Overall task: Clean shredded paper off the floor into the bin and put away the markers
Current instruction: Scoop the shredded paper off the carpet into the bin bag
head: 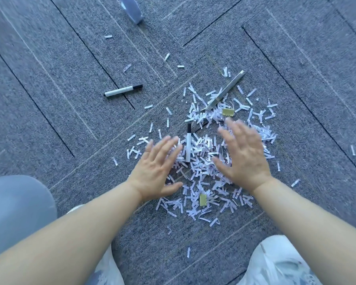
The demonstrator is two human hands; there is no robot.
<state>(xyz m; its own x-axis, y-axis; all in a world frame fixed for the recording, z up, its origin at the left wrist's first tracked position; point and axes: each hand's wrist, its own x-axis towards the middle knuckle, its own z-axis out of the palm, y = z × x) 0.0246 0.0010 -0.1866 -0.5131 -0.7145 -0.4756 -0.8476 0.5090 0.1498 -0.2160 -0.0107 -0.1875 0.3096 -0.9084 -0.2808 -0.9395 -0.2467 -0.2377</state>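
Hovering over a heap of shredded paper (201,167) on the grey carpet (70,99), both hands are flat and empty, fingers straight and fanned; the left hand (157,167) is at the heap's left edge, the right hand (245,153) over its right half, and blur hides whether either palm touches the strips; between the two hands a white marker (188,145) with a black cap lies on the paper, cap pointing away from the person; a second marker (122,90) lies well apart on bare carpet to the upper left; a slim metal cutter (227,90) rests at the heap's far edge, its near end among the strips; a gold binder clip (228,112) sits just beyond the right fingertips; a second clip (202,199) lies in the near part of the heap; loose strips scatter all round; a bluish blurred object (132,11) shows at the top edge; a grey-clad knee (14,206) and a pale shoe (280,262) show at the bottom.
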